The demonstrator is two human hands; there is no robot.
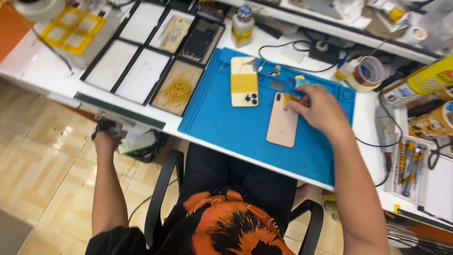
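Head view: at centre frame the right hand (317, 107) pinches a yellow-handled tool (294, 99) on the still-closed rose-gold phone (282, 120), while the left hand (107, 137), lower left, grips crumpled waste (137, 140).

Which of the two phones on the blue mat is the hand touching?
The pink one, under the right hand. The cream-and-yellow one lies untouched to its left.

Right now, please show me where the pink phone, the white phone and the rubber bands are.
pink phone (281, 126): head view, middle of its back.
white phone (244, 81): head view, middle of its back.
rubber bands (177, 90): head view, centre of the yellow heap.
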